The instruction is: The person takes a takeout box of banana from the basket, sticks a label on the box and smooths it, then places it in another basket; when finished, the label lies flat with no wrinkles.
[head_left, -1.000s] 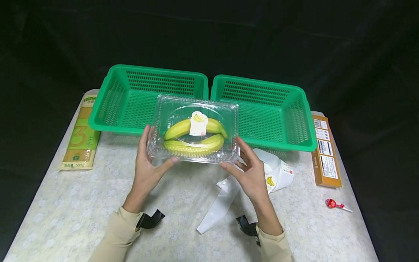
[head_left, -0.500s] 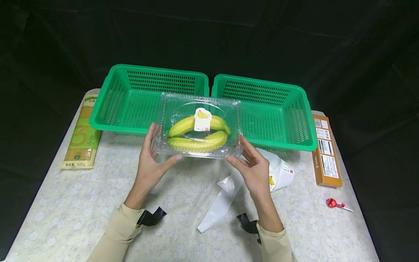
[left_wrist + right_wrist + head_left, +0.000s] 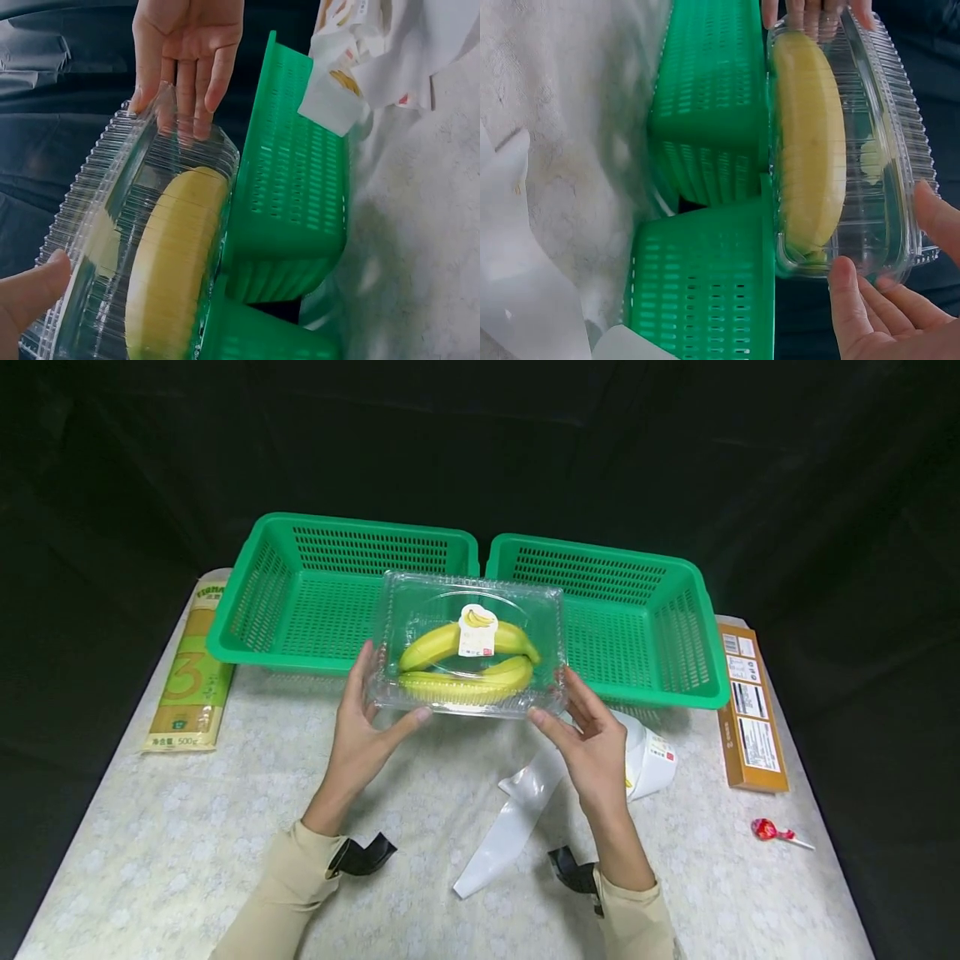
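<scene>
Both hands hold up a clear plastic clamshell box by its two ends, raised over the table in front of the baskets. Two yellow bananas lie inside it, and a white label with a banana picture is stuck on the lid. My left hand grips the left end, thumb at the near rim and fingers at the side. At the right end my right hand grips likewise; in the right wrist view its fingers reach beneath the box corner. One banana shows through the ribbed side.
Two green baskets stand side by side behind the box. A roll of white labels trails its strip nearer the front. A yellow-green noodle pack lies left; an orange box and a red lollipop lie right.
The clamshell box, held in both hands, has shifted a little to the right and slightly away from the body. Both hands have kept their grip.
</scene>
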Demonstrator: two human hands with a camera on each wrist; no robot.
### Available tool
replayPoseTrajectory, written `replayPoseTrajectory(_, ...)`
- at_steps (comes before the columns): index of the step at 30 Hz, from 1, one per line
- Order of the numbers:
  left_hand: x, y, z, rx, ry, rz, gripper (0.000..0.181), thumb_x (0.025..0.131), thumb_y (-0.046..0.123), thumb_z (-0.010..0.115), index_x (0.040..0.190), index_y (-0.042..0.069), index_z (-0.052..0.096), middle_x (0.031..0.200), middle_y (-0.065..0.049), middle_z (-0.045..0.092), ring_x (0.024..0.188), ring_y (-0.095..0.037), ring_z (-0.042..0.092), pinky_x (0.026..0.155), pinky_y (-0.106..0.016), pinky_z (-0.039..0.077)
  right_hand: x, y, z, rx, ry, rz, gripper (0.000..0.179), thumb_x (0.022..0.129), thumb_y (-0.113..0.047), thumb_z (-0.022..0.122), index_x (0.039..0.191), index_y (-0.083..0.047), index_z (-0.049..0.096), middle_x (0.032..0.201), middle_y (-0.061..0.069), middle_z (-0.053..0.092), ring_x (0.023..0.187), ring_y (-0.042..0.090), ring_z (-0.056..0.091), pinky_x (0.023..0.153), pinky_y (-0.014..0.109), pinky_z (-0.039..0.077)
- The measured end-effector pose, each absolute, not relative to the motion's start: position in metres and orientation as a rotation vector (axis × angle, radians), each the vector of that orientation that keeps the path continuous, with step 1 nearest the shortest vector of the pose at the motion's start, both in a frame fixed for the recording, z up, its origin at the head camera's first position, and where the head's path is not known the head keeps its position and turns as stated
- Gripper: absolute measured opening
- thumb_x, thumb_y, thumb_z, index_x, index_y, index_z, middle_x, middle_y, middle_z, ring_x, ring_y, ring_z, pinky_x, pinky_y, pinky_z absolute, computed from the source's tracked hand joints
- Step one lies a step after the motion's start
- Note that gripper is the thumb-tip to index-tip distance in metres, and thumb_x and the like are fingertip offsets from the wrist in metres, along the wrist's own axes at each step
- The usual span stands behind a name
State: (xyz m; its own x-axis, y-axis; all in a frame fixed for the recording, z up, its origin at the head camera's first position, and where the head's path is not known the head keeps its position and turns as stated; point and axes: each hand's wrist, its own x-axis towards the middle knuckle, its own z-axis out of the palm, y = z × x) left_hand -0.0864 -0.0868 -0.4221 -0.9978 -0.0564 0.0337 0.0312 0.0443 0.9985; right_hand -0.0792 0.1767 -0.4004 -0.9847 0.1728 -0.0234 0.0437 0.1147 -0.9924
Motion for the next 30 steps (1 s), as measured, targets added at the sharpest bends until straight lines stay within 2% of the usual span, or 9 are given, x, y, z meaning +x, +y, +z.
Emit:
replayPoseTrajectory(7,-0.092,-0.081,-0.417,-0.003,-2.232,-2.154,0.103,0.086,0.013,0.078,0.163,0.022,0.010,0.169,-0.005,0.018,0.157,-0.023,0.017,0.123,-0.061,0.022,-0.084,0.183,-0.399,-0.242,-2.244,2.054,0.065,0.090,-0.006,0.075,0.148,-0.020,0.051,0.151,0.002,0.054,0.140,0.023,0.049,0.097,0.013,0.050)
replayPoseTrajectory(12,-0.097,-0.076,-0.416,-0.016,-2.282,-2.120,0.102,0.087,0.016,0.078,0.163,0.020,0.009,0.169,-0.006,0.019,0.156,-0.023,0.020,0.120,-0.061,0.028,-0.088,0.187,-0.400,-0.283,-2.236,2.040,0.064,0.091,-0.009,0.074,0.148,-0.022,0.051,0.151,0.002,0.055,0.138,0.019,0.051,0.095,0.013,0.050)
replayPoseTrajectory(16,-0.101,-0.071,-0.415,-0.050,-2.316,-2.089,0.102,0.088,0.017,0.078,0.163,0.017,0.009,0.168,-0.009,0.021,0.155,-0.027,0.025,0.118,-0.059,0.033,-0.090,0.189,-0.399,-0.338,-2.177,2.042,0.061,0.090,-0.010,0.075,0.146,-0.023,0.054,0.145,0.000,0.060,0.130,0.015,0.052,0.091,0.014,0.051)
replayPoseTrajectory(22,-0.105,-0.063,-0.415,-0.099,-2.340,-2.093,0.099,0.090,0.016,0.076,0.163,0.016,0.009,0.167,-0.012,0.025,0.152,-0.030,0.029,0.117,-0.056,0.037,-0.092,0.196,-0.398,-0.381,-2.075,2.071,0.057,0.091,-0.009,0.074,0.144,-0.020,0.056,0.136,-0.004,0.065,0.127,0.020,0.053,0.090,0.017,0.052)
replayPoseTrajectory(30,-0.115,-0.050,-0.412,-0.157,-2.341,-2.116,0.094,0.093,0.019,0.072,0.163,0.016,0.010,0.165,-0.012,0.029,0.150,-0.031,0.034,0.117,-0.054,0.038,-0.097,0.208,-0.397,-0.425,-2.028,2.087,0.059,0.092,-0.010,0.072,0.147,-0.019,0.053,0.143,0.002,0.061,0.131,0.014,0.050,0.096,0.016,0.049)
